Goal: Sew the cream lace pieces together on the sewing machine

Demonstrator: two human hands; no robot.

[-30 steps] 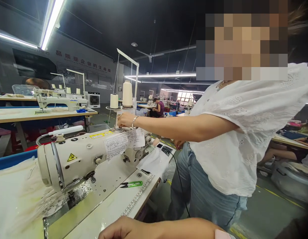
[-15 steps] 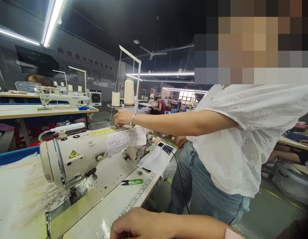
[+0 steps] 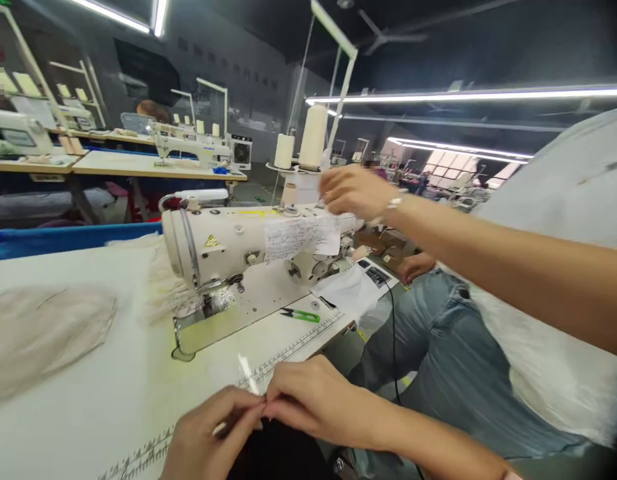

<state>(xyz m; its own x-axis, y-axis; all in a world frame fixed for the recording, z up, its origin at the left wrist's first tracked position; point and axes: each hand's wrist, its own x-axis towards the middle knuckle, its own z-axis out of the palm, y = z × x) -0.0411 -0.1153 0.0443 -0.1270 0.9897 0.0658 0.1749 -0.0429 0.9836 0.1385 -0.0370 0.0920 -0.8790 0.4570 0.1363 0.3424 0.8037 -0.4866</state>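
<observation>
Low in the view, my left hand [image 3: 213, 427] and my right hand [image 3: 318, 400] meet at the fingertips, thumb and fingers pinched on each. Anything between them is too small to make out. They are at the table's front edge, by the printed ruler strip [image 3: 298, 343]. Beyond them lie green-handled thread snips [image 3: 301, 315], apart from my fingers. A cream sewing machine [image 3: 228, 243] stands behind, with handwritten paper sheets [image 3: 288, 239] on its arm and pale fabric [image 3: 161, 290] beside its needle area.
A co-worker in a white top stands at right; their hand [image 3: 356, 190] is raised near the machine's top, by the thread cones [image 3: 313, 137]. A beige fabric piece [image 3: 48, 333] lies on the left of the table. A black cable [image 3: 394, 347] hangs at the right edge.
My view has swung left and down. My left hand has come into view and met my right at the fingertips. The co-worker's hand has lifted off the machine's top.
</observation>
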